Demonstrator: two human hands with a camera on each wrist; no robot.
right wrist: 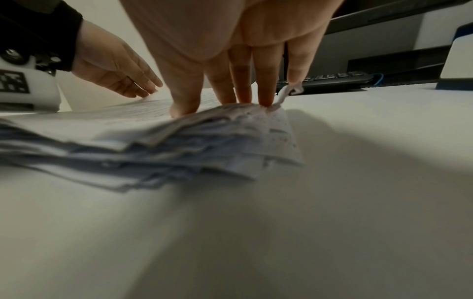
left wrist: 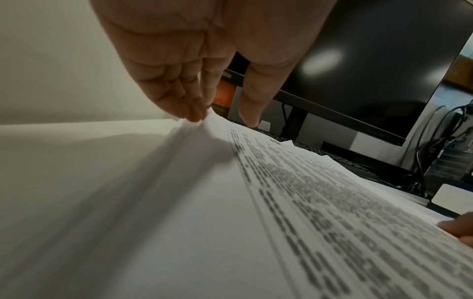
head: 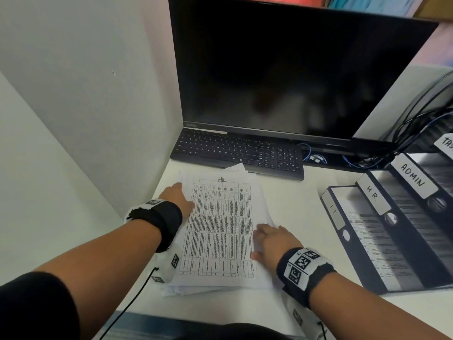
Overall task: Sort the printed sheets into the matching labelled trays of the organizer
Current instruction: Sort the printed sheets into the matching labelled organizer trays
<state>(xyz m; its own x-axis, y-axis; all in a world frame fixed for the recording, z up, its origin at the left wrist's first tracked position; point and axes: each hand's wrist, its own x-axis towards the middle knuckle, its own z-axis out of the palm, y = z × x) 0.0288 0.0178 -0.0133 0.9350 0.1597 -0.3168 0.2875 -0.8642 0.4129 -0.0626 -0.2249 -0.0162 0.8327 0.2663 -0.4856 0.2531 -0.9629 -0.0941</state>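
Observation:
A thick, uneven stack of printed sheets (head: 220,229) lies on the white desk (head: 294,200). Its top sheet is a table with "HR" handwritten at the head. My left hand (head: 179,192) is at the stack's far left corner, with straight fingers (left wrist: 194,115) against the edge and the thumb on the top sheet. My right hand (head: 264,238) rests on the stack's right edge, fingertips (right wrist: 243,99) pressing on the fanned sheet edges (right wrist: 204,141). To the right stands the organizer, with trays labelled IT (head: 337,214), H.R. (head: 373,195) and ADMIN (head: 413,179). A fourth label (head: 447,142) is cut off.
A black keyboard (head: 240,153) and a dark monitor (head: 294,69) stand just behind the stack. Tangled cables (head: 416,119) hang behind the organizer. A white wall (head: 73,94) closes the left side, and a wrist-camera cord (head: 137,295) trails over the desk's front edge.

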